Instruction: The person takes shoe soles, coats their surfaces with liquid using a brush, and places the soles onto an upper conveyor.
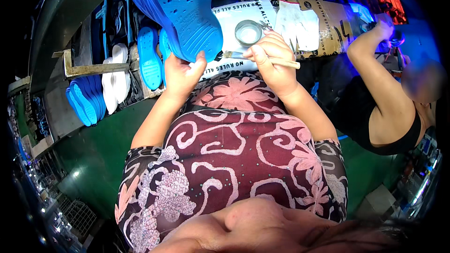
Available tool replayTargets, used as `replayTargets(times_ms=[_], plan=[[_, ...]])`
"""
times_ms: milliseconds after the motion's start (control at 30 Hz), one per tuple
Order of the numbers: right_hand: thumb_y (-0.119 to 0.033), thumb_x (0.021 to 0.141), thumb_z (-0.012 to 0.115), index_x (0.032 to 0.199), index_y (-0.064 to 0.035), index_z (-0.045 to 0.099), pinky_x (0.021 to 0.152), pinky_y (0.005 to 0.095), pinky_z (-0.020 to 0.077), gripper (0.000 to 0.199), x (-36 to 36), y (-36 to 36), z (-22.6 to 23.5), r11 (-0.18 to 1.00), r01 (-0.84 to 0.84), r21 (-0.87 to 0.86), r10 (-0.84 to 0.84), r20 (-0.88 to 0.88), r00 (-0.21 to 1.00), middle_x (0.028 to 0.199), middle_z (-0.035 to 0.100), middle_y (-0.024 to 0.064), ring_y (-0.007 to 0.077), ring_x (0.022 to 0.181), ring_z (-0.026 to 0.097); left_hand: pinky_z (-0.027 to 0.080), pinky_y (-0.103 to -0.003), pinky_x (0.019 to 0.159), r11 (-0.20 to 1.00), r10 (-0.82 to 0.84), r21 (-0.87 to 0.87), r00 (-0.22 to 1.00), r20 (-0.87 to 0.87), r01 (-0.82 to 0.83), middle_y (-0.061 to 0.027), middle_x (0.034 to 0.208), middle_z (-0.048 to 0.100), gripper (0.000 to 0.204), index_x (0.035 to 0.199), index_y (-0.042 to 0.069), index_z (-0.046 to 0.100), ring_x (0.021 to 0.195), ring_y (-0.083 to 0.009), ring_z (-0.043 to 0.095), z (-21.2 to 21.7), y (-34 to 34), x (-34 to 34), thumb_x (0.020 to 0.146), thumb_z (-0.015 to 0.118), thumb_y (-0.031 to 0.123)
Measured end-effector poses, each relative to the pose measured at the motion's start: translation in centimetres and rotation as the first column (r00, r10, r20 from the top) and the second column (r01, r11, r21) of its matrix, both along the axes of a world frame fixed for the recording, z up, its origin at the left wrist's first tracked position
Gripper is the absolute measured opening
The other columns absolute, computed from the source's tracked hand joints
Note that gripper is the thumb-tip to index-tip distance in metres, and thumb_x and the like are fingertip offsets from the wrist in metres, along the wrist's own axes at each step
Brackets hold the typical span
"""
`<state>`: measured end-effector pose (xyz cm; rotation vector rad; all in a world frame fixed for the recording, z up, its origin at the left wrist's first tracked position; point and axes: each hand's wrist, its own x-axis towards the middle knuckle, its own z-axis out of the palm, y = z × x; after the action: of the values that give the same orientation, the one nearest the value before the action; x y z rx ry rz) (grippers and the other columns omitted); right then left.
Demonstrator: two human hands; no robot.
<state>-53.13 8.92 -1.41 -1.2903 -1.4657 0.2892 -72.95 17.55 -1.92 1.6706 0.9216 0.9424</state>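
Note:
My left hand [184, 74] grips the heel end of a bright blue shoe sole [190, 14], thumb on its upper face. The sole is tilted up and has small holes toward its far end; more blue layers show along its left side. In my right hand [273, 61] is a paintbrush [283, 62] with a pale wooden handle, pinched between thumb and fingers. Its bristles point left, close to the sole's heel edge; I cannot tell whether they touch. A round open tin [248, 32], with pale contents, stands just beyond my right fingers.
White printed sheeting and brown cardboard [330, 28] cover the work surface. To the left are single blue soles [150, 58], white soles [116, 72], a blue stack [86, 98] and a wooden bar [96, 69]. A co-worker's arm [375, 61] reaches forward at the right.

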Motion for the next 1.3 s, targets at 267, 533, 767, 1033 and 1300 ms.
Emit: replayTargets(times_ms=[267, 533, 767, 1033, 1300], plan=[[-0.016, 0.081, 0.057, 0.063, -0.0062, 0.064, 0.078, 0.0343, 0.0399, 0.022, -0.9, 0.4, 0.0, 0.998, -0.043, 0.047, 0.043, -0.005, 0.999, 0.058, 0.060, 0.0040, 0.0206, 0.059, 0.055, 0.046, -0.026, 0.071, 0.994, -0.016, 0.110, 1.000, 0.011, 0.015, -0.0087, 0.086, 0.062, 0.022, 0.095, -0.003, 0.057, 0.078, -0.0129, 0.058, -0.2, 0.1, 0.0, 0.074, 0.061, 0.002], [-0.017, 0.087, 0.051, 0.064, -0.0042, 0.064, 0.081, 0.0355, 0.0396, 0.029, -0.5, 0.2, 0.4, 1.000, -0.005, -0.012, 0.003, -0.135, 0.991, 0.058, 0.060, 0.0030, 0.0178, 0.060, 0.055, 0.046, -0.026, 0.065, 0.957, -0.004, 0.289, 0.997, 0.071, -0.017, -0.0075, 0.080, 0.061, 0.021, 0.092, -0.003, 0.058, 0.071, -0.0122, 0.057, -0.5, 0.3, 0.4, 0.071, 0.060, -0.002], [-0.021, 0.085, 0.054, 0.063, -0.0060, 0.064, 0.081, 0.0349, 0.0396, 0.028, -1.1, 0.6, -0.2, 0.999, 0.013, 0.043, -0.008, -0.117, 0.993, 0.061, 0.062, 0.0032, 0.0179, 0.060, 0.057, 0.043, -0.030, 0.080, 0.902, -0.070, 0.432, 0.994, 0.084, 0.027, -0.0120, 0.100, 0.057, 0.032, 0.105, -0.004, 0.052, 0.090, -0.0184, 0.055, -0.1, 0.8, 1.0, 0.073, 0.057, -0.004], [-0.016, 0.088, 0.048, 0.065, -0.0039, 0.062, 0.086, 0.0368, 0.0369, 0.030, -0.7, -0.3, 0.3, 0.999, -0.026, -0.019, 0.022, -0.194, 0.981, 0.062, 0.061, 0.0044, 0.0170, 0.063, 0.055, 0.040, -0.035, 0.092, 0.889, -0.107, 0.455, 0.990, 0.088, 0.056, -0.0138, 0.111, 0.054, 0.040, 0.115, -0.003, 0.047, 0.102, -0.0225, 0.054, -1.4, 1.2, 0.5, 0.076, 0.055, -0.003], [-0.016, 0.079, 0.058, 0.063, -0.0073, 0.062, 0.072, 0.0330, 0.0378, 0.019, -0.3, 0.4, 0.3, 0.991, 0.026, 0.129, -0.040, 0.109, 0.993, 0.057, 0.054, 0.0029, 0.0201, 0.056, 0.050, 0.045, -0.032, 0.079, 0.844, -0.040, 0.535, 0.999, 0.016, 0.025, -0.0127, 0.096, 0.060, 0.027, 0.096, -0.002, 0.059, 0.086, -0.0227, 0.059, -0.4, 1.1, 1.3, 0.069, 0.059, -0.002]])
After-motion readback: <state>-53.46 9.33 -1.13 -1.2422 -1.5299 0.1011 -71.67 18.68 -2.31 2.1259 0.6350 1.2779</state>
